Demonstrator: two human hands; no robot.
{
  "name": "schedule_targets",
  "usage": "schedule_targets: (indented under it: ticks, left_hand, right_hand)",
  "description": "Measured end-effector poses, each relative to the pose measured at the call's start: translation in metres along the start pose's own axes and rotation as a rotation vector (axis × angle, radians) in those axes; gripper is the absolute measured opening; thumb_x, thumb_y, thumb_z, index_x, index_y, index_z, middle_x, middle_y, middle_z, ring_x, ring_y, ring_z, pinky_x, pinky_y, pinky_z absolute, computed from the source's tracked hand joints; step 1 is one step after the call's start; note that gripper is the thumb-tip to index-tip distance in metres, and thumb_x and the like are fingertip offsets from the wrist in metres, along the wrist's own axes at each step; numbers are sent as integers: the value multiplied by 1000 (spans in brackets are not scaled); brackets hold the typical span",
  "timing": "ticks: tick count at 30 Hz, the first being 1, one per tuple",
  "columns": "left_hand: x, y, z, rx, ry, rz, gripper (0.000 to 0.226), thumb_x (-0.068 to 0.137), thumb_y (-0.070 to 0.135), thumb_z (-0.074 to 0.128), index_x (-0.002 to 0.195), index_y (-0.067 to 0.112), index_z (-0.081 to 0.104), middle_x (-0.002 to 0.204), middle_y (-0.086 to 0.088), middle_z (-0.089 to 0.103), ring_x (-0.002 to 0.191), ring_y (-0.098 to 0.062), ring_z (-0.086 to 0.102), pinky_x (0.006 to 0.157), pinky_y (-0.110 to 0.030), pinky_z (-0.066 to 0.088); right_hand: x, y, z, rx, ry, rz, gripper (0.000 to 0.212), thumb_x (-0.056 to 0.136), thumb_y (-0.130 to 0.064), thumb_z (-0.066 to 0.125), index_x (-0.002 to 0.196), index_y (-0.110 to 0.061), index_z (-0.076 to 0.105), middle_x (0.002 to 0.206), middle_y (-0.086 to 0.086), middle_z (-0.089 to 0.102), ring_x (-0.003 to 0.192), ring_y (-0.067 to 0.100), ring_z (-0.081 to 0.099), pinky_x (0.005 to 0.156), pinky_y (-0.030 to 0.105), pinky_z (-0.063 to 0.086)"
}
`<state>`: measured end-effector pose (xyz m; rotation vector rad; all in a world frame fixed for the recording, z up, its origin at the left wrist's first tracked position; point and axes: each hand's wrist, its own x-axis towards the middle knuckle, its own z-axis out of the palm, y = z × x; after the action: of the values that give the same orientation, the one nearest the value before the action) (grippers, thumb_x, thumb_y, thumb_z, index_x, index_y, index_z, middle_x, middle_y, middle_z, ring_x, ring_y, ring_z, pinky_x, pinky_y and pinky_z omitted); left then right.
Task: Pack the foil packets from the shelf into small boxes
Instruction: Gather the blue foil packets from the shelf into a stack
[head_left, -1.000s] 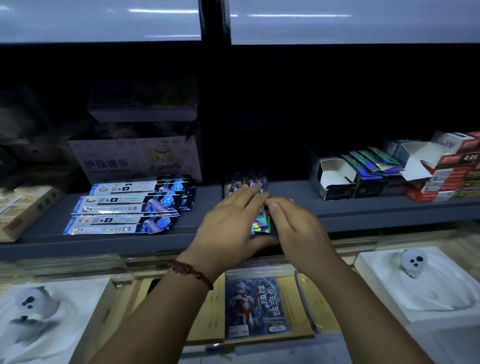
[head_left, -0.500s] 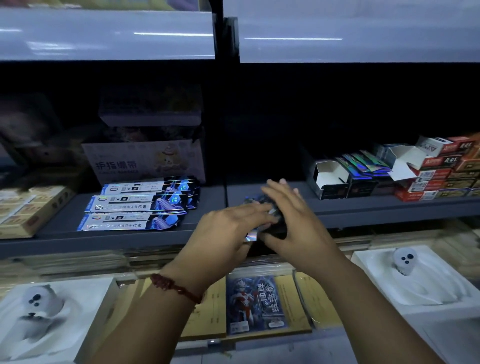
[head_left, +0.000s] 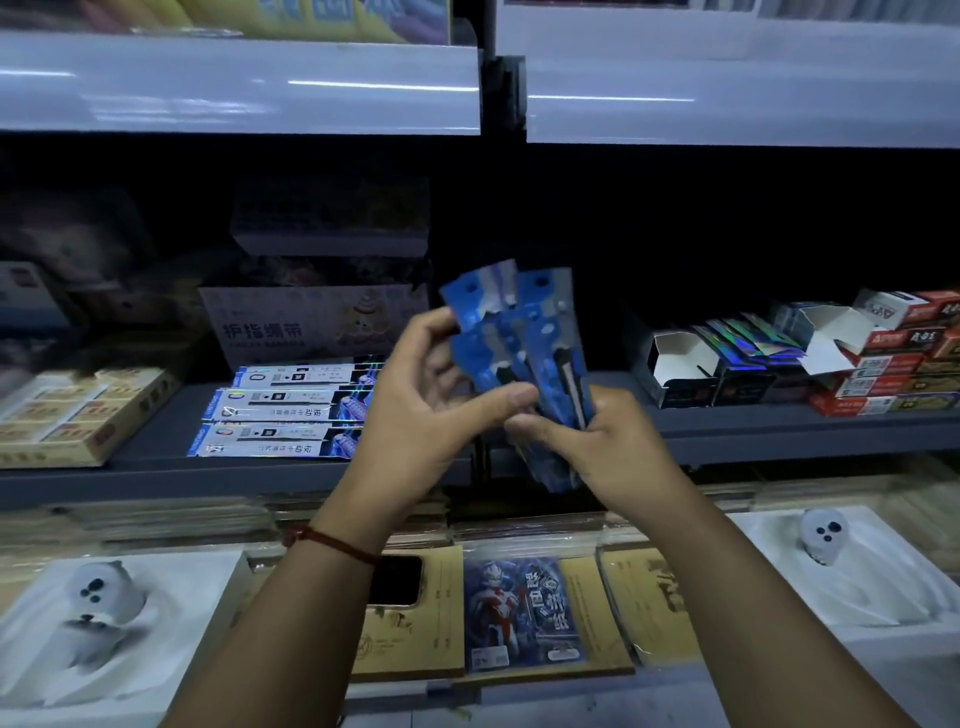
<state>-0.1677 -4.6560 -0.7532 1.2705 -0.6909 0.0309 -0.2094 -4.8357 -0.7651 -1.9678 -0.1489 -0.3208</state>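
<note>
A fanned bunch of blue foil packets stands upright in front of the dark shelf, held between both hands. My left hand grips the bunch from the left, thumb across its lower front. My right hand clasps its lower right edge. On the grey shelf to the right stands a small open box with its white flap up. Beside it, more shiny foil packets stick out of dark small boxes.
Long silver-blue packs lie stacked on the shelf at left, before a white carton. Red and white boxes pile up at far right. Below lie tan booklets, a blue hero card pack and white trays with figurines.
Both hands gathered the foil packets from the shelf's front edge and lifted them. The bunch is now upright and fanned out above the shelf level.
</note>
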Motion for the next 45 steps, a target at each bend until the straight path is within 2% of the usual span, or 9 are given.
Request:
schedule_targets:
  ticks: [7,13,18,22,27,32,36,42,45]
  left_hand:
    - [-9,-31,17,-85,-152,-238,18,91,17,74,108,12,76,120,-11,74,114,-27,70,96,-37,56]
    - [14,-29,27,-269,191,-226,15,100,17,59,93,5,64,94,-17,76,90,-31,74,77,-43,61]
    - [48,-32,19,-334,373,-83,10,97,9,66,90,9,59,68,-5,54,66,-23,62,85,-49,58]
    - [67,-39,25,-289,481,-12,19,90,2,74,96,5,56,74,-5,59,74,-22,63,83,-46,60]
    - [74,-61,29,-33,296,-31,28,85,4,80,104,1,60,77,-3,66,77,-21,67,75,-37,58]
    - [70,-67,42,-8,214,-75,33,81,-1,82,106,0,61,82,-4,68,82,-20,69,78,-36,58]
    - [73,-55,44,89,184,33,27,83,3,81,92,5,56,73,5,59,70,-8,60,66,-25,52]
    - [63,-72,44,151,118,-112,37,82,-4,79,110,13,61,81,12,72,81,-6,71,71,-22,55]
    - [63,-69,45,207,111,-91,34,85,-14,67,99,15,58,71,18,69,70,2,66,65,-16,52]
  right_hand:
    - [0,3,13,159,-279,96,35,88,-3,77,121,-12,70,120,3,74,112,17,71,99,38,57]
    - [8,10,10,169,-116,130,32,81,-16,84,110,-13,73,103,3,79,95,14,75,82,28,60]
    - [21,17,8,-69,51,-32,59,77,-30,89,128,-28,60,132,-9,59,125,-1,55,109,27,45]
    - [28,17,8,-36,29,12,81,81,-33,86,148,-35,40,147,-18,48,136,-4,44,112,22,39]
    - [34,26,9,141,74,4,62,91,-7,64,146,-27,44,142,-14,53,134,0,50,111,31,47]
    - [39,21,6,352,150,9,44,99,-21,64,140,-19,51,138,-9,61,124,-3,59,96,16,50]
    - [40,13,2,386,209,-52,50,93,-36,63,138,-16,55,129,-1,67,118,5,64,98,23,52]
    - [39,26,8,348,204,-17,62,86,-38,70,140,-14,54,133,2,66,122,10,64,100,27,53]
    - [41,29,8,307,226,-13,68,81,-47,72,140,-16,54,132,-2,65,122,8,63,104,30,52]
